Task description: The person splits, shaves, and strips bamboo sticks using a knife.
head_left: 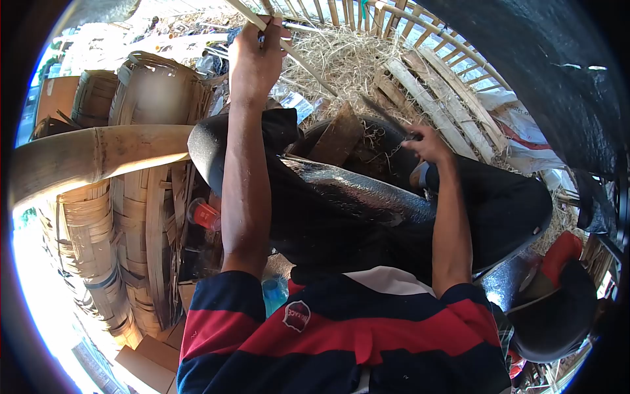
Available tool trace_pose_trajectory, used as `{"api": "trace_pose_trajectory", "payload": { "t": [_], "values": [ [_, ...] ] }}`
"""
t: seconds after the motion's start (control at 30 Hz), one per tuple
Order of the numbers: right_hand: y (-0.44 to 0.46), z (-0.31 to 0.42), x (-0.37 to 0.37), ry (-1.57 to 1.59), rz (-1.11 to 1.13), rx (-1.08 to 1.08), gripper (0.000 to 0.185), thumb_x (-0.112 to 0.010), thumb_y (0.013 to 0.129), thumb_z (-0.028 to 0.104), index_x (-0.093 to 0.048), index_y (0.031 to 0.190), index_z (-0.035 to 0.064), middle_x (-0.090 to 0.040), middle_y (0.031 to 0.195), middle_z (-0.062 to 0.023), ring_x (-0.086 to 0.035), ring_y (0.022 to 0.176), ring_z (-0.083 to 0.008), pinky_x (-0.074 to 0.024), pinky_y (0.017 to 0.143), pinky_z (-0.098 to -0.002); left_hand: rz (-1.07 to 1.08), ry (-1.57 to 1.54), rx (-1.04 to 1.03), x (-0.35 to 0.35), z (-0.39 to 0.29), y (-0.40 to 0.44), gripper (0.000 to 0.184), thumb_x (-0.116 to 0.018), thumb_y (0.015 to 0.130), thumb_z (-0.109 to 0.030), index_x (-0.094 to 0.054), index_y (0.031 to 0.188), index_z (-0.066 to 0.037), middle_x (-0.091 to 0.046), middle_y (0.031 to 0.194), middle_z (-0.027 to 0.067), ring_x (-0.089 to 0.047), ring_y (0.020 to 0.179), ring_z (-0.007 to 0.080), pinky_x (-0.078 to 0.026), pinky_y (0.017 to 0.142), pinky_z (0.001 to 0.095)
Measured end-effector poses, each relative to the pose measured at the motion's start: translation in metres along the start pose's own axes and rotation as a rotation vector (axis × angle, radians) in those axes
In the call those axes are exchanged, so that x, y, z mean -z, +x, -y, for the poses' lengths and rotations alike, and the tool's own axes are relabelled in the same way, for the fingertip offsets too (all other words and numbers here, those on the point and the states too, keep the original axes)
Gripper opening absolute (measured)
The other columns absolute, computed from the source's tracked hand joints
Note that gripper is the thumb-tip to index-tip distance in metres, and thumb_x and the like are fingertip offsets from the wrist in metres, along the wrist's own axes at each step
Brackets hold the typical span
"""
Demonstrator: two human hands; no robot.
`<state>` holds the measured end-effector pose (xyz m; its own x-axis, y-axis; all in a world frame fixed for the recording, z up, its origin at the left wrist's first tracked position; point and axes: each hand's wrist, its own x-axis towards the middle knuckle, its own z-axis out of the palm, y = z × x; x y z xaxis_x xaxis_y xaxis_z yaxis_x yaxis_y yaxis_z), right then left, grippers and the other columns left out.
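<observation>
My left hand [257,62] is raised at the top of the view, its fingers closed around a thin pale bamboo strip [305,64]. The strip slants down to the right from the hand. My right hand [430,146] grips a knife [388,119] by its handle. Its dark blade points up and left, toward the strip's lower end; whether the two touch I cannot tell. A wooden board [337,136] leans between my legs, below the strip's end. Shiny wrapped material [367,187] lies across my lap.
Fine shavings [341,56] cover the ground ahead. Split planks [436,98] lie at the right before a curved bamboo fence [453,39]. A thick bamboo pole [98,151] and woven baskets [85,223] stand left. A red-labelled bottle [205,215] is beside my left leg.
</observation>
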<state>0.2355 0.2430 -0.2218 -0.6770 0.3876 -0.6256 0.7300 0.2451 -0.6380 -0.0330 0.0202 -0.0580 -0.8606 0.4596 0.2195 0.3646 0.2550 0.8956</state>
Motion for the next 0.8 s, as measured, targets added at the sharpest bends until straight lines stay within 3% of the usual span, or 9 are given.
{"api": "trace_pose_trajectory", "payload": {
  "t": [0.17,0.37,0.4,0.43,0.5,0.57,0.63,0.7,0.8],
  "values": [
    [0.002,0.001,-0.035,0.034,0.377,0.195,0.054,-0.075,0.078,0.015,-0.057,0.129,0.0175,-0.059,0.067,-0.0003,-0.049,0.049,-0.0074,-0.0408,0.047,-0.0263,-0.014,0.100,-0.037,-0.001,0.009,0.003,0.028,-0.054,0.095,-0.020,-0.056,0.105,0.006,-0.065,0.087,0.0131,-0.067,0.081,0.0183,-0.058,0.068,0.0288],
    [0.004,-0.016,0.004,-0.006,0.234,0.091,0.053,-0.074,0.076,0.012,-0.058,0.127,0.0076,-0.059,0.069,-0.0027,-0.055,0.055,-0.0090,-0.0433,0.051,-0.0264,-0.007,0.164,0.003,-0.005,0.009,-0.001,0.031,-0.056,0.094,-0.022,-0.055,0.109,0.005,-0.067,0.088,0.0132,-0.068,0.081,0.0190,-0.058,0.066,0.0303],
    [0.002,-0.010,0.007,-0.110,0.105,0.092,0.053,-0.075,0.075,0.013,-0.059,0.126,0.0073,-0.061,0.072,-0.0047,-0.056,0.056,-0.0100,-0.0440,0.052,-0.0267,-0.085,0.146,-0.030,-0.008,0.009,-0.002,0.024,-0.058,0.091,-0.021,-0.060,0.099,0.001,-0.070,0.082,0.0109,-0.070,0.077,0.0254,-0.053,0.069,0.0360],
    [-0.001,-0.006,0.008,-0.212,-0.024,0.092,0.053,-0.075,0.075,0.014,-0.059,0.125,0.0071,-0.063,0.074,-0.0067,-0.057,0.057,-0.0110,-0.0447,0.053,-0.0271,-0.085,0.142,-0.033,-0.007,0.010,-0.001,0.024,-0.058,0.091,-0.021,-0.060,0.099,0.001,-0.070,0.082,0.0109,-0.070,0.077,0.0254,-0.053,0.069,0.0360],
    [-0.001,-0.011,0.006,-0.252,-0.026,0.140,0.054,-0.076,0.074,0.017,-0.060,0.125,0.0093,-0.068,0.087,-0.0112,-0.060,0.062,-0.0144,-0.0485,0.056,-0.0293,-0.091,0.128,-0.055,-0.008,0.012,0.000,0.024,-0.058,0.091,-0.021,-0.060,0.099,0.001,-0.071,0.083,0.0110,-0.070,0.078,0.0261,-0.053,0.070,0.0361],
    [-0.014,0.003,-0.004,-0.303,0.186,0.102,0.055,-0.076,0.074,0.020,-0.060,0.126,0.0127,-0.068,0.103,-0.0139,-0.064,0.077,-0.0170,-0.0522,0.069,-0.0315,-0.063,0.093,-0.025,-0.007,0.009,0.000,0.023,-0.058,0.091,-0.022,-0.060,0.099,0.000,-0.070,0.084,0.0111,-0.069,0.080,0.0261,-0.053,0.071,0.0358],
    [-0.023,0.005,-0.015,-0.310,0.199,0.210,0.053,-0.076,0.075,0.022,-0.060,0.125,0.0147,-0.068,0.104,-0.0117,-0.064,0.083,-0.0177,-0.0526,0.074,-0.0319,-0.082,0.110,-0.043,-0.005,0.008,0.000,0.022,-0.059,0.091,-0.021,-0.061,0.099,-0.001,-0.070,0.084,0.0110,-0.069,0.081,0.0252,-0.053,0.072,0.0351],
    [-0.012,-0.010,-0.027,-0.192,0.282,0.202,0.050,-0.075,0.077,0.020,-0.061,0.124,0.0154,-0.068,0.103,-0.0107,-0.064,0.079,-0.0174,-0.0528,0.068,-0.0303,-0.083,0.030,-0.027,-0.005,0.018,0.002,0.020,-0.060,0.090,-0.020,-0.061,0.099,-0.003,-0.070,0.082,0.0102,-0.069,0.079,0.0233,-0.053,0.072,0.0338],
    [-0.024,-0.018,-0.016,-0.073,0.218,0.014,0.048,-0.074,0.078,0.022,-0.061,0.123,0.0099,-0.069,0.097,-0.0092,-0.065,0.074,-0.0204,-0.0528,0.069,-0.0315,-0.058,0.013,-0.036,-0.001,0.019,0.003,0.020,-0.059,0.090,-0.021,-0.061,0.097,-0.002,-0.070,0.082,0.0094,-0.069,0.079,0.0215,-0.052,0.071,0.0322]
  ]
}}
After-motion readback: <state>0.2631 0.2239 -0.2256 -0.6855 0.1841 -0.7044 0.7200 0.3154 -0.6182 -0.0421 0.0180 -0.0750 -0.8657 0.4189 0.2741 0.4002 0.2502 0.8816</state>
